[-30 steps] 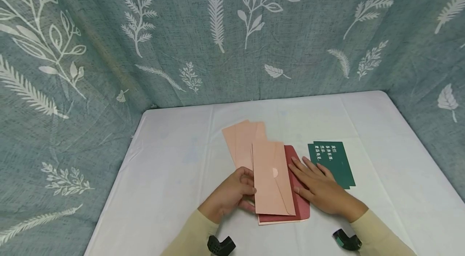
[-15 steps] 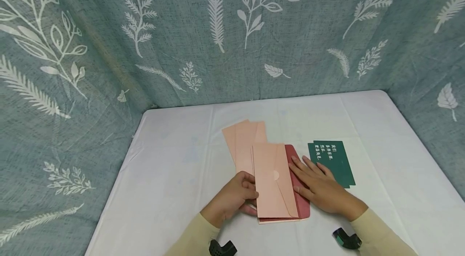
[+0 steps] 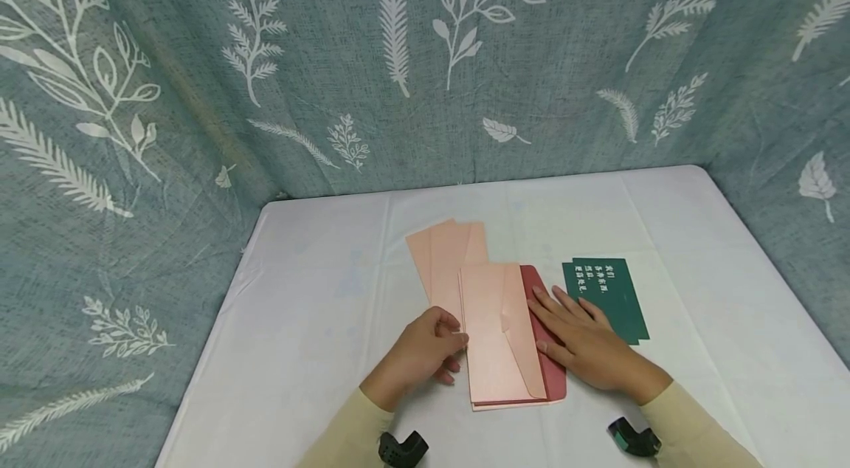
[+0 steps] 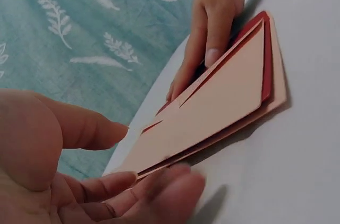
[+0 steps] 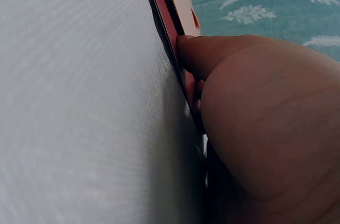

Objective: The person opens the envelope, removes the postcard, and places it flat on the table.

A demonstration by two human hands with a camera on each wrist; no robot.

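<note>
A pale pink envelope [image 3: 491,350] with its flap up the right side lies on top of a red envelope [image 3: 555,379], whose right strip shows. Another pale edge sticks out beneath them. My left hand [image 3: 417,356] is at the pink envelope's left edge, fingertips right at it. In the left wrist view the thumb [image 4: 95,128] stands apart from the paper, and the flap gapes slightly. My right hand [image 3: 587,346] lies with fingers extended on the red strip; in the right wrist view its thumb [image 5: 207,54] presses the red edge.
More pink envelopes [image 3: 443,254] lie fanned behind the stack, partly covered by it. Dark green cards [image 3: 620,298] with white writing lie to the right, partly behind my right hand. The white table [image 3: 319,291] meets a leafy teal curtain [image 3: 425,136] at the back.
The top pink envelope has shifted slightly toward me and settled over the red one. My left fingers have loosened from its edge and moved slightly away from me. The right hand stays put.
</note>
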